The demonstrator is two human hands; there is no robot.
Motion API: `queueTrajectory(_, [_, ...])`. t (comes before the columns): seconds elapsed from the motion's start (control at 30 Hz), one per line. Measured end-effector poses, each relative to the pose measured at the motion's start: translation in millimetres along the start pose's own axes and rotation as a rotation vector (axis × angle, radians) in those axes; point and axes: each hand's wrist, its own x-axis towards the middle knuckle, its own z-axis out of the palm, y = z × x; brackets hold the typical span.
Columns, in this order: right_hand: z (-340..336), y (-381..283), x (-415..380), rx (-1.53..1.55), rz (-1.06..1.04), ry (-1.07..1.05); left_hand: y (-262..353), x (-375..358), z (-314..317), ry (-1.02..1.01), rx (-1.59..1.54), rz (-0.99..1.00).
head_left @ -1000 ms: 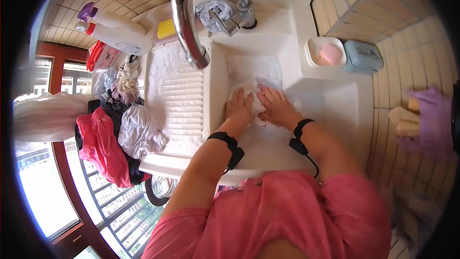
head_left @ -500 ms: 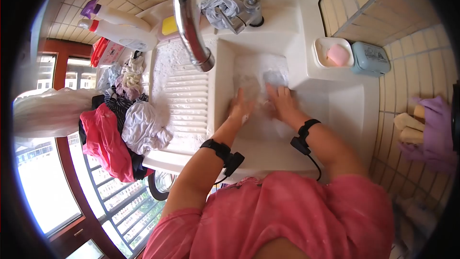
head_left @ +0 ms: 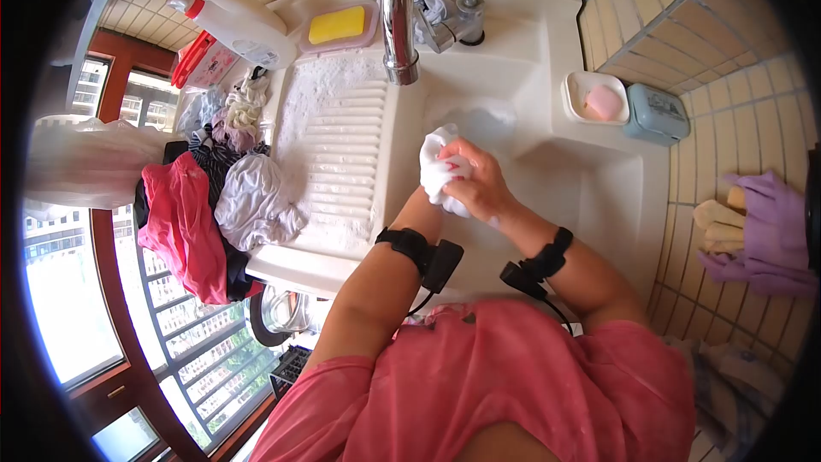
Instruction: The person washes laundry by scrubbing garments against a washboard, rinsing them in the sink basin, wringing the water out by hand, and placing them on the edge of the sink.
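The right hand [head_left: 481,181] curls round a white cloth [head_left: 434,173] mid-frame, over the sink [head_left: 590,192]. It hides the left hand; I can't tell its grip. Slippery suds [head_left: 333,77] could make the cloth drop.

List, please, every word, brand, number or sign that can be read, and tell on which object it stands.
No text can be read.
Blue box: dark print, too small.
White bottle with red cap: label too blurred.
Red-and-white packet: print too small.
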Motion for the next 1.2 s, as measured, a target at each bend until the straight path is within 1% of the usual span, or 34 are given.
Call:
queueTrajectory(0.03, [0, 3, 4, 0.000, 0.001, 0.000, 3, 1, 4, -0.011, 0.002, 0.016])
queueTrajectory(0.07, [1, 6, 7, -0.096, -0.037, 0.061, -2, 3, 11, -0.079, 0.135, 0.148])
queueTrajectory(0.13, [1, 12, 12, -0.282, -0.102, 0.179, -2, -4, 42, 0.041, 0.136, 0.001])
queueTrajectory(0.17, [-5, 34, 20, -0.281, -0.101, 0.180, -1, -7, 57, 0.101, 0.130, -0.072])
queueTrajectory(0.23, [-25, 93, 30, -0.555, 0.259, 0.222, 1, -7, 61, 0.593, 0.180, -0.154])
queueTrajectory(0.27, [-28, 100, 28, -0.553, 0.263, 0.216, 7, -13, 69, 0.576, 0.324, -0.090])
queueTrajectory(0.3, [-30, 105, 23, -0.654, 0.327, 0.181, 15, -16, 74, 0.586, 0.317, -0.090])
queueTrajectory(0.33, [-34, 113, 20, -0.756, 0.386, 0.145, 27, -14, 77, 0.716, 0.553, -0.160])
queueTrajectory(0.37, [-39, 124, 17, -0.757, 0.388, 0.141, 37, -14, 79, 0.836, 0.795, -0.234])
queueTrajectory(0.43, [-48, 145, 7, -0.749, 0.540, 0.124, 50, -28, 74, 0.830, 0.850, -0.276])
queueTrajectory(0.47, [-54, 148, -2, -0.752, 0.544, 0.119, 55, -33, 71, 0.825, 0.905, -0.310])
queueTrajectory(0.5, [-57, 141, -15, -0.793, 0.346, 0.077, 51, -35, 43, 0.830, 0.899, -0.313])
queueTrajectory(0.53, [-56, 140, -23, -0.807, 0.243, 0.054, 40, -35, -3, 0.662, 1.426, -0.257])
queueTrajectory(0.57, [-56, 139, -32, -0.822, 0.140, 0.031, 37, -36, -7, 0.545, 1.683, -0.234])
queueTrajectory(0.6, [-54, 142, -38, -0.970, 0.007, -0.156, 33, -36, -11, 0.441, 1.941, -0.182])
queueTrajectory(0.63, [-53, 146, -40, -1.115, -0.128, -0.339, 29, -36, 19, 0.603, 1.517, -0.344])
queueTrajectory(0.67, [-55, 150, -36, -1.119, -0.129, -0.335, 28, -39, 27, 0.656, 1.291, -0.414])
queueTrajectory(0.7, [-54, 148, -25, -1.022, -0.020, -0.293, 27, -42, 33, 0.726, 1.071, -0.474])
queueTrajectory(0.73, [-52, 144, -17, -0.923, 0.084, -0.251, 34, -49, 25, 0.373, 1.388, -0.525])
queueTrajectory(0.77, [-48, 141, -13, -0.925, 0.078, -0.250, 37, -48, 24, 0.185, 1.540, -0.554])
queueTrajectory(0.8, [-43, 112, -4, -0.838, 0.020, -0.231, 42, -47, 30, -0.006, 1.681, -0.552])
queueTrajectory(0.83, [-38, 85, 5, -0.749, -0.036, -0.220, 43, -42, 65, 0.333, 1.141, -0.574])
queueTrajectory(0.87, [-32, 65, 7, -0.694, -0.192, -0.230, 39, -37, 53, 0.350, 0.808, -0.516])
queueTrajectory(0.9, [-30, 42, 5, -0.695, -0.183, -0.235, 36, -31, 41, 0.376, 0.427, -0.462])
queueTrajectory(0.93, [-30, 17, 6, -0.697, -0.354, -0.292, 32, -26, 29, 0.394, 0.090, -0.428])
queueTrajectory(0.97, [-31, -2, 7, -0.693, -0.527, -0.353, 37, -23, 47, 0.357, -0.141, -0.364])
queueTrajectory(1.0, [-34, -14, 7, -0.693, -0.527, -0.358, 35, -17, 18, 0.176, -0.264, -0.335])
queueTrajectory(1.03, [-35, -24, 8, -0.642, -0.589, -0.402, 38, -17, 19, 0.178, -0.265, -0.334])
queueTrajectory(1.07, [-37, -32, 8, -0.590, -0.651, -0.444, 41, -17, 19, 0.199, -0.161, -0.298])
queueTrajectory(1.1, [-42, -39, 9, -0.589, -0.651, -0.444, 44, -17, 23, 0.218, -0.056, -0.260])
queueTrajectory(1.17, [-54, -47, 11, -0.371, -0.509, -0.218, 48, -23, 56, 0.270, 0.165, -0.101])
queueTrajectory(1.2, [-57, -43, 8, -0.044, -0.257, -0.132, 50, -25, 72, 0.308, 0.279, -0.027])
